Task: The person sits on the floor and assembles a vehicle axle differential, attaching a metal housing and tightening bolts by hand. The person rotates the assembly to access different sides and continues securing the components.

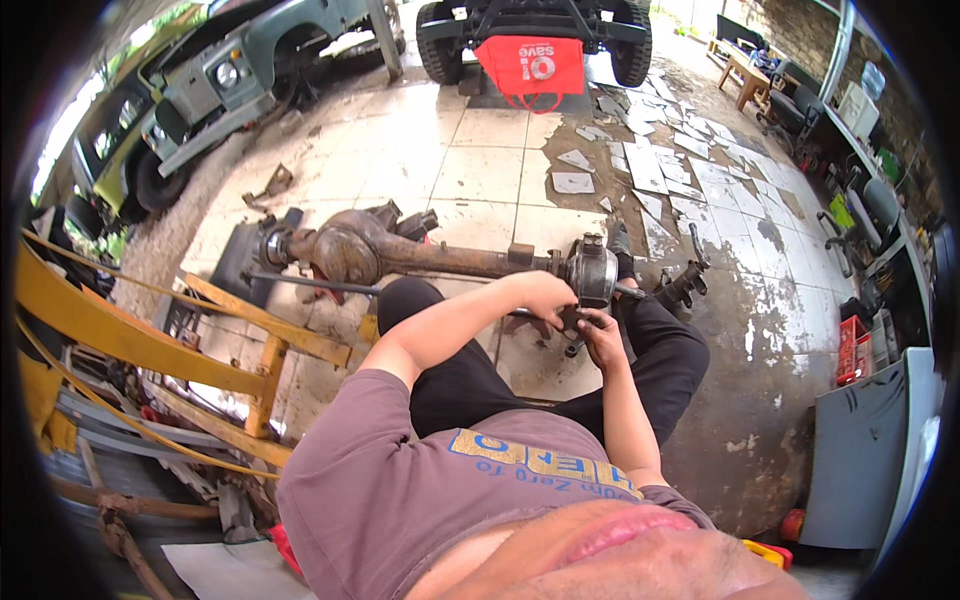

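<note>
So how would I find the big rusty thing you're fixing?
Look at the tiled workshop floor in front of the green off-road truck. The long rusty brown metal axle lies across it, a round bulge near one end, both hands at the other.

1. A single view is given, taken from a fisheye camera worn on the person's head.
2. It is aimed steeply downward and forward, so the person's own chest and shirt [440,470] are seen along the lower edge.
3. The left hand [545,292] and right hand [603,340] are seen close, near the centre.
4. The tiled floor [490,160] and parked vehicles [215,75] are bent toward the rim.
</note>
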Tool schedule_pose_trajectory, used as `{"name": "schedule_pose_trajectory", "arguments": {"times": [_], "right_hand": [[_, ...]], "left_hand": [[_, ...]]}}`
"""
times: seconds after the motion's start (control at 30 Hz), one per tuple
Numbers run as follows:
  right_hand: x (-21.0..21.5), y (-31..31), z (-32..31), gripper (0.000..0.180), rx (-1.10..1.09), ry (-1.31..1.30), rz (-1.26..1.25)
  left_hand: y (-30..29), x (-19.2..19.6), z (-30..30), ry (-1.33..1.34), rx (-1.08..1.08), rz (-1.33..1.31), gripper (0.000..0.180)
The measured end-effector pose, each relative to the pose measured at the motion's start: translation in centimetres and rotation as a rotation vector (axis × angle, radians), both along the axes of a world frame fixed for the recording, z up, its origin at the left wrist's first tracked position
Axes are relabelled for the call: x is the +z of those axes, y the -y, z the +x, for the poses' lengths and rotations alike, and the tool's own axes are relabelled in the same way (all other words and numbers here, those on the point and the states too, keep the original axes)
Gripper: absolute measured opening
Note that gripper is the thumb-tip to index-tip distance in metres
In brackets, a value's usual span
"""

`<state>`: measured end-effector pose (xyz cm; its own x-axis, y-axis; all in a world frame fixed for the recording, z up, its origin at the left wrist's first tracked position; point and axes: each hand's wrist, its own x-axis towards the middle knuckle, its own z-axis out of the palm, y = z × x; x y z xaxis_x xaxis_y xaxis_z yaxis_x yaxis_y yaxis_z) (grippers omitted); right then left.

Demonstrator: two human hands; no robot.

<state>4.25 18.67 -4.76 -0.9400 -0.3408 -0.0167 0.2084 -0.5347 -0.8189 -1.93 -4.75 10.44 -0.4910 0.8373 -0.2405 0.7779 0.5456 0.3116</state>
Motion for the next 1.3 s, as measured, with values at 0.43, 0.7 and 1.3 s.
{"name": "schedule_pose_trajectory", "arguments": {"times": [0.43, 0.7, 1.3], "right_hand": [[2.6, 0.0, -0.2, 0.016, 0.015, -0.152, 0.082], [4.1, 0.0, 0.0, 0.027, 0.002, -0.444, 0.406], [3.8, -0.7, -0.6, 0.028, -0.432, -0.538, 0.513]], "left_hand": [[2.0, 0.5, 2.9, 0.085, 0.136, 0.229, 0.036], [1.3, 2.0, 8.3, -0.079, 0.304, 0.465, 0.024], [-5.4, -3.5, 6.3, -0.086, 0.393, 0.733, 0.047]]}}
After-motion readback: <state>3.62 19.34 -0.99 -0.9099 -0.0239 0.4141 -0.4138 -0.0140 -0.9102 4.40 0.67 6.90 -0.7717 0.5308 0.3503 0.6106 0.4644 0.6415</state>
